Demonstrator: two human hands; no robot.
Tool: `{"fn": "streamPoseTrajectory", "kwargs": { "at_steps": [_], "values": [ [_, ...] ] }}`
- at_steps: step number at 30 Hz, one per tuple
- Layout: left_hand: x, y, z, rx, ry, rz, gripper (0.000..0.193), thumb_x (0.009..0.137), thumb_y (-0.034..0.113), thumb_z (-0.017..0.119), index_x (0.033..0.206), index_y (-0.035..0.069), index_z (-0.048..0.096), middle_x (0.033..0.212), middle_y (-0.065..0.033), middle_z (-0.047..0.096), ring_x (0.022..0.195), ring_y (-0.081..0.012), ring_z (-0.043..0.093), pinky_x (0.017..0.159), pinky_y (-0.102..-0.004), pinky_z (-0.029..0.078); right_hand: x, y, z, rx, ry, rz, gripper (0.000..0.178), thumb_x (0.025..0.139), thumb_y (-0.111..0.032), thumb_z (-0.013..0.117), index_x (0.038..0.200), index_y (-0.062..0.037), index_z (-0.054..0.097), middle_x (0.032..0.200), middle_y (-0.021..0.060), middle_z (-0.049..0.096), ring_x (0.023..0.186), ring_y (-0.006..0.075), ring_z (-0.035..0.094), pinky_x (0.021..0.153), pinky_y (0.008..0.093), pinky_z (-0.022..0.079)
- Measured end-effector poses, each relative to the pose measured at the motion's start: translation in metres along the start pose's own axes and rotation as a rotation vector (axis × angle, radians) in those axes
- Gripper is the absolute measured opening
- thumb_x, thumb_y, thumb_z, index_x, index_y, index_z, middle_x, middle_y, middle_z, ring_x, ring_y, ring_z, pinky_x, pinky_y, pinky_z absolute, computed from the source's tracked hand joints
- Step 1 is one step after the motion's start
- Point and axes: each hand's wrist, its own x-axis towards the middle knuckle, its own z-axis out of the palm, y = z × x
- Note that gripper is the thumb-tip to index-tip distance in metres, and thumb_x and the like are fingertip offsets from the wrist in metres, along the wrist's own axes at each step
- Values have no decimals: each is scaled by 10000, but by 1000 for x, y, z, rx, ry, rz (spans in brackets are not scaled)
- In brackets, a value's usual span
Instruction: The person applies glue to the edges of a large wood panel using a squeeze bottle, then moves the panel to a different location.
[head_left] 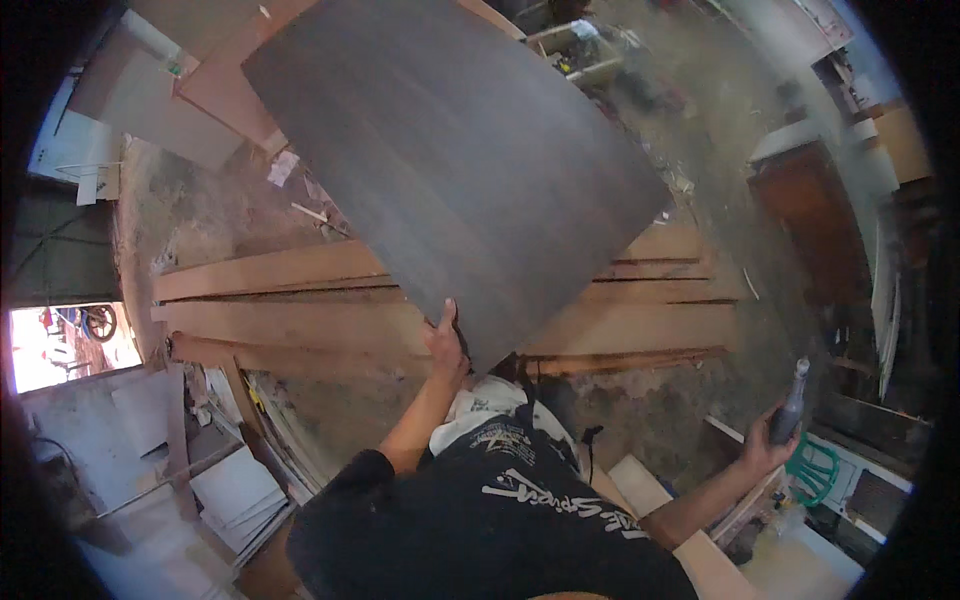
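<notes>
A large dark grey-brown board (460,170) with a faint wood grain slants across the upper middle. My left hand (445,340) grips its near left edge, thumb lying on the top face and the other fingers hidden beneath. Out to the right, my right hand (772,440) is wrapped around a dark bottle (790,412) with a narrow, pale tip, held upright and well apart from the board.
Long light-brown planks (290,325) lie crosswise under and behind the board. Stacked white panels (240,495) stand at the lower left. At right are a green plastic stool-like thing (815,470) and a dark brown panel (810,210). Scraps litter the floor.
</notes>
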Motion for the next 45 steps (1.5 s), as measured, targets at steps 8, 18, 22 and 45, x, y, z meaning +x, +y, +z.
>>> {"fn": "streamPoseTrajectory", "kwargs": {
  "at_steps": [8,18,22,45],
  "values": [
    [10,-35,46,-7,121,-5,472,922,185,631,1298,-15,426,1189,-148,566,1037,-275,575,929,-414,478,117,21,47,-26,184,40,513,865,-135,575,1312,79,442,1344,236,502,1265,367,484,1057,467,442],
    [2,-86,120,-123,194,-38,380,949,260,589,1167,-47,535,1123,-158,606,978,-299,611,888,-440,492,303,3,95,10,90,282,590,851,-115,567,1373,78,374,1396,249,439,1300,395,436,1052,494,447],
    [21,-136,149,-194,219,77,353,940,206,602,1187,-26,504,1096,-143,598,959,-295,610,850,-449,512,380,-10,125,52,62,322,617,834,-92,581,1380,86,356,1405,251,428,1296,401,439,1050,503,445],
    [155,-182,450,-548,599,355,260,920,190,627,1099,14,562,1061,-87,603,917,-252,611,774,-420,530,650,142,353,85,-145,674,645,823,-72,581,1400,76,335,1412,249,420,1313,409,414,1069,507,423]
  ]
}}
